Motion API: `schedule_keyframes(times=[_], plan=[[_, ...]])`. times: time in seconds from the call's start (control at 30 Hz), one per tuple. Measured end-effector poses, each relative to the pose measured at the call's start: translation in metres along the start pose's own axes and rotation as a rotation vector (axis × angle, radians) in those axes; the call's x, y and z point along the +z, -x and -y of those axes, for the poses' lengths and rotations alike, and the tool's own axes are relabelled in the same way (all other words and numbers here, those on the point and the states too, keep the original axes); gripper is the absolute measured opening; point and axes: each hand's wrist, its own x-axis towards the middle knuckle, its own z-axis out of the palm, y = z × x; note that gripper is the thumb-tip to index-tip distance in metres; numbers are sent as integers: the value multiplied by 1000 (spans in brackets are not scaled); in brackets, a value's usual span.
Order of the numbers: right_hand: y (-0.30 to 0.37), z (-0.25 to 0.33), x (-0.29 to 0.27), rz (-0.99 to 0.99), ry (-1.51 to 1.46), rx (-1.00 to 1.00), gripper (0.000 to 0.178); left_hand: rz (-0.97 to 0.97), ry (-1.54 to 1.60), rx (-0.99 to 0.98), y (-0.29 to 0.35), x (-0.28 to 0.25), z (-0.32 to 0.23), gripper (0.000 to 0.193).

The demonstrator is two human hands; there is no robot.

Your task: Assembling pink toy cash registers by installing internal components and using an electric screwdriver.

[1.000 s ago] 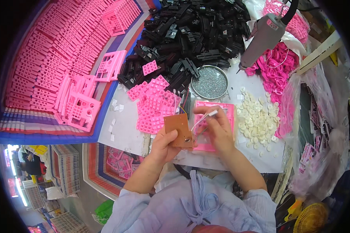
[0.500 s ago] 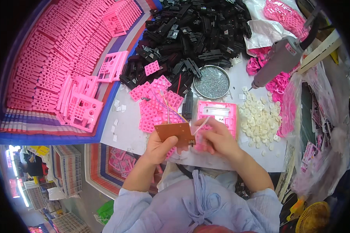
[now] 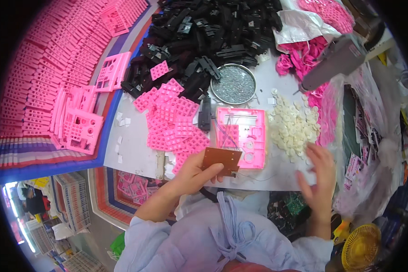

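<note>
My left hand (image 3: pixel 191 176) grips a brown circuit board (image 3: pixel 221 157) by its near edge, thumb on top. The board hovers over the near left corner of an open pink plastic housing (image 3: pixel 258 131). Thin wires (image 3: pixel 225 132) run across the housing behind the board, and a thin lead trails right from the board. Further right, my right hand (image 3: pixel 319 181) is raised with thumb and fingers apart, nothing in it. Its fingertips are close to the near right side of a pile of white round discs (image 3: pixel 294 127). A black plastic part (image 3: pixel 204 115) lies left of the housing.
Pink button pads (image 3: pixel 172 120) are heaped on the left. A round tin of small screws (image 3: pixel 234 85) and many black parts (image 3: pixel 213 31) lie beyond. A grey power screwdriver (image 3: pixel 333 63) hangs at right. Stacked pink panels (image 3: pixel 45 81) fill a striped bin.
My right hand has left the wires beside the board and swung right toward the discs, opening. The board has shifted right against the housing. The whole view has shifted slightly.
</note>
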Motion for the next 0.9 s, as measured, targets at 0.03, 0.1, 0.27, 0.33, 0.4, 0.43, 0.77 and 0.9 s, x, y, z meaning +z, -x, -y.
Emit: schedule_keyframes(times=[0.03,0.1,0.27,0.33,0.4,0.43,0.77,0.9], plan=[[-16,11,12,36,-26,-176,49,28,32,-17,-3,5,-1,29],[-22,10,51,139,-115,-470,52,93,71,-23,-8,11,-3,29],[-12,-5,81,525,-406,-469,52,115,49,-54,1,15,1,30],[-40,7,62,493,-525,-430,51,121,-7,-47,10,19,9,30],[-36,6,82,500,-679,-389,45,157,-96,3,5,29,16,31],[-37,9,90,537,-750,-345,44,187,-93,-90,3,30,14,35],[-83,-10,132,549,-822,71,43,9,540,-141,12,37,48,83],[-99,-9,136,597,-864,135,46,-17,328,-14,17,39,49,89]])
